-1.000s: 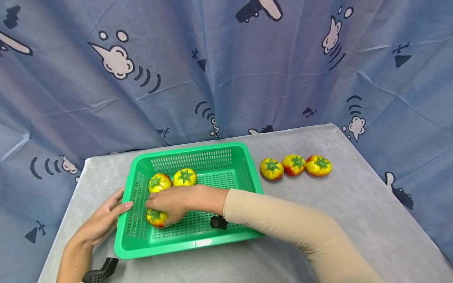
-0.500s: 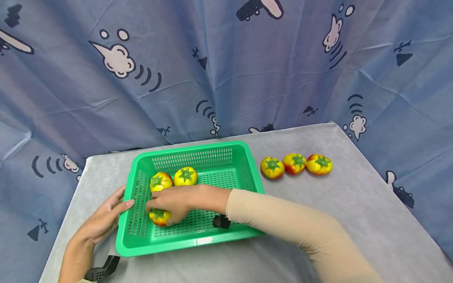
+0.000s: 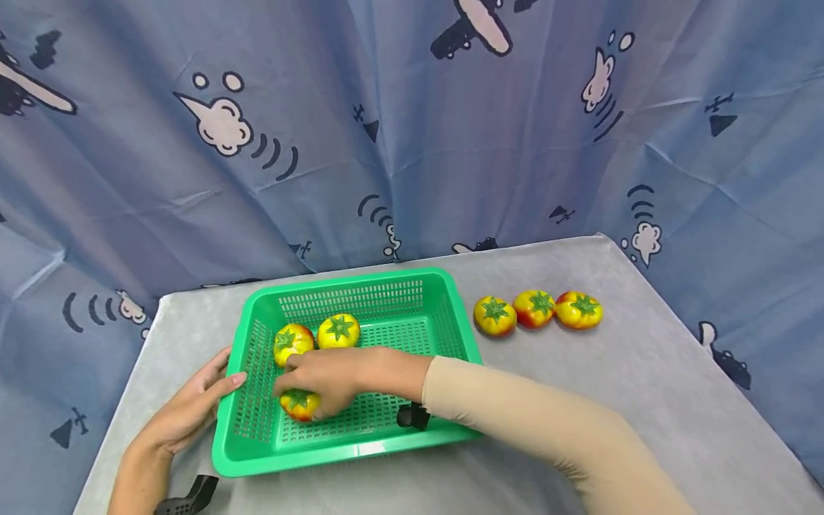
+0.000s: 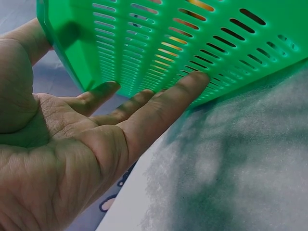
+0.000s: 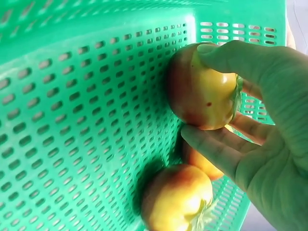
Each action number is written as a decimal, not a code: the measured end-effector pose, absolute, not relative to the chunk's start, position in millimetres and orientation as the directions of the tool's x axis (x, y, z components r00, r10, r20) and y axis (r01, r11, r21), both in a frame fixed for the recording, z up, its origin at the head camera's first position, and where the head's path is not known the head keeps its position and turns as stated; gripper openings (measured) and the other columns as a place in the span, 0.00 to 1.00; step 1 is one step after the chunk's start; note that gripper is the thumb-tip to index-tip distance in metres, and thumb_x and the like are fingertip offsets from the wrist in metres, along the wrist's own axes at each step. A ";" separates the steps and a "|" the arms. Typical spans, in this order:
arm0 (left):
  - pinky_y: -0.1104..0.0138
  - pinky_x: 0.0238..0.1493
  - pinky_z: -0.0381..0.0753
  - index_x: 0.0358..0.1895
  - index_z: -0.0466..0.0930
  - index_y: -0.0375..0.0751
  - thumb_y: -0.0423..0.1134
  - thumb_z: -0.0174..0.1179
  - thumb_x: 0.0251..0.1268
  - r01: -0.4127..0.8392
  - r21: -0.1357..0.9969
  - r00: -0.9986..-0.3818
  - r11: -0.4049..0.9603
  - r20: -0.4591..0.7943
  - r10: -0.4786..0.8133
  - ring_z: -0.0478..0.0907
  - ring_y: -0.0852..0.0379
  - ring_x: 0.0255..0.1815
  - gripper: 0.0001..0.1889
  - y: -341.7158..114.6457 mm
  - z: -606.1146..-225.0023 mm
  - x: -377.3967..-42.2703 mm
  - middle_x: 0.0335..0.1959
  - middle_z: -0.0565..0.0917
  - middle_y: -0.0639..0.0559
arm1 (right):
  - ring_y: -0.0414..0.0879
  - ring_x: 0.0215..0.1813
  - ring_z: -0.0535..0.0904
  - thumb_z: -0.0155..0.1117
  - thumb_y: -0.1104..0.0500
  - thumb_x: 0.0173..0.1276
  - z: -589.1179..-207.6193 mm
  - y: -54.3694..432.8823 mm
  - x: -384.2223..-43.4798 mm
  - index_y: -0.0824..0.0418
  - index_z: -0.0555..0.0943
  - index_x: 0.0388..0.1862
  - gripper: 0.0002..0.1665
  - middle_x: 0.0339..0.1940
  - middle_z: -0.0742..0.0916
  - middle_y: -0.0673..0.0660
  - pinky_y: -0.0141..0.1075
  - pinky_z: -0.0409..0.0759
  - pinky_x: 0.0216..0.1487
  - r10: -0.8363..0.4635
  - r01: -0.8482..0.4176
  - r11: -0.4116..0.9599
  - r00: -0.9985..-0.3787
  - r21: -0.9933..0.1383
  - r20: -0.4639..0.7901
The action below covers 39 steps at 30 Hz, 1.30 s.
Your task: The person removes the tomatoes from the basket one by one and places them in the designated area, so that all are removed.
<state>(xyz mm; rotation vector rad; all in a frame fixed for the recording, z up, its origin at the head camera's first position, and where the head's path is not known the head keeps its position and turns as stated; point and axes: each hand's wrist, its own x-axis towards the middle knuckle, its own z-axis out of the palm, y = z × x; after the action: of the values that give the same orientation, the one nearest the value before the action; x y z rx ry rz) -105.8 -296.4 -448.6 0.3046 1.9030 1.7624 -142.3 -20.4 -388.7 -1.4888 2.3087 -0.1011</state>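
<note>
My right hand [image 3: 325,379] reaches into the green plastic basket [image 3: 360,449], its thumb and fingers around a yellow-red persimmon [image 3: 299,406] with a green leafy top. In the right wrist view the thumb lies on one side of that persimmon [image 5: 204,91] and the fingertips on the other, close over the basket floor. Two more persimmons sit behind it: one at the left wall [image 3: 292,342] and one beside that [image 3: 339,331]. At the basket's left side, my left hand [image 3: 193,404] holds the rim, thumb over the edge, fingers against the outer slotted wall [image 4: 159,43].
Right of the basket, three persimmons stand in a row on the grey-white tablecloth [image 3: 547,379]: a near one [image 3: 494,316], a middle one [image 3: 533,309] and a far one [image 3: 579,310]. A blue patterned curtain [image 3: 412,143] hangs behind the table.
My right hand and its persimmon have shifted slightly to the right inside the basket. My left hand keeps its hold on the rim. The head view has tilted a little.
</note>
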 end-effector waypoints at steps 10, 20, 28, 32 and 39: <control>0.56 0.55 0.91 0.86 0.27 0.33 0.37 0.43 0.88 -0.168 0.981 -0.837 0.093 -0.192 0.513 0.86 0.56 0.60 0.39 -297.8 -451.2 -105.9 0.66 0.74 0.64 | 0.39 0.57 0.77 0.76 0.52 0.68 -380.9 3.7 -143.9 0.47 0.77 0.75 0.37 0.66 0.79 0.52 0.26 0.78 0.57 -0.884 -0.818 0.465 -0.413 -0.338 -0.218; 0.57 0.54 0.91 0.85 0.27 0.31 0.35 0.44 0.88 -0.174 0.981 -0.845 0.091 -0.196 0.498 0.86 0.56 0.59 0.39 -298.3 -454.2 -102.8 0.65 0.77 0.66 | 0.44 0.65 0.75 0.74 0.52 0.70 -363.5 35.0 -135.9 0.48 0.76 0.75 0.36 0.72 0.77 0.56 0.29 0.79 0.62 -0.873 -0.770 0.484 -0.453 -0.416 -0.178; 0.56 0.54 0.91 0.86 0.29 0.33 0.37 0.45 0.88 -0.180 0.978 -0.848 0.109 -0.210 0.486 0.87 0.55 0.59 0.39 -296.3 -452.8 -106.1 0.64 0.77 0.65 | 0.46 0.69 0.73 0.73 0.54 0.71 -356.2 69.2 -132.7 0.48 0.74 0.77 0.37 0.73 0.75 0.55 0.33 0.79 0.68 -0.837 -0.700 0.526 -0.526 -0.482 -0.150; 0.56 0.54 0.91 0.86 0.28 0.32 0.37 0.44 0.88 -0.188 0.976 -0.846 0.110 -0.218 0.487 0.87 0.56 0.59 0.39 -299.1 -452.2 -106.1 0.64 0.77 0.67 | 0.47 0.70 0.74 0.73 0.54 0.71 -353.5 82.0 -131.6 0.48 0.73 0.78 0.38 0.74 0.75 0.55 0.37 0.79 0.70 -0.819 -0.687 0.546 -0.558 -0.479 -0.134; 0.56 0.53 0.92 0.85 0.28 0.32 0.36 0.43 0.88 -0.170 0.980 -0.841 0.101 -0.198 0.504 0.87 0.55 0.58 0.39 -300.0 -454.9 -106.8 0.64 0.79 0.67 | 0.47 0.73 0.73 0.73 0.51 0.72 -346.1 99.9 -127.4 0.47 0.73 0.78 0.37 0.74 0.75 0.54 0.41 0.79 0.73 -0.795 -0.674 0.576 -0.594 -0.464 -0.124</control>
<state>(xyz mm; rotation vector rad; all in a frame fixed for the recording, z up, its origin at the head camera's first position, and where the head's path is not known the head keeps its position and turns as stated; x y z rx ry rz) -106.8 -300.0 -454.9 0.3260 1.8915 1.7903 -127.4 99.9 -346.1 -1.2008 2.4916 -0.5362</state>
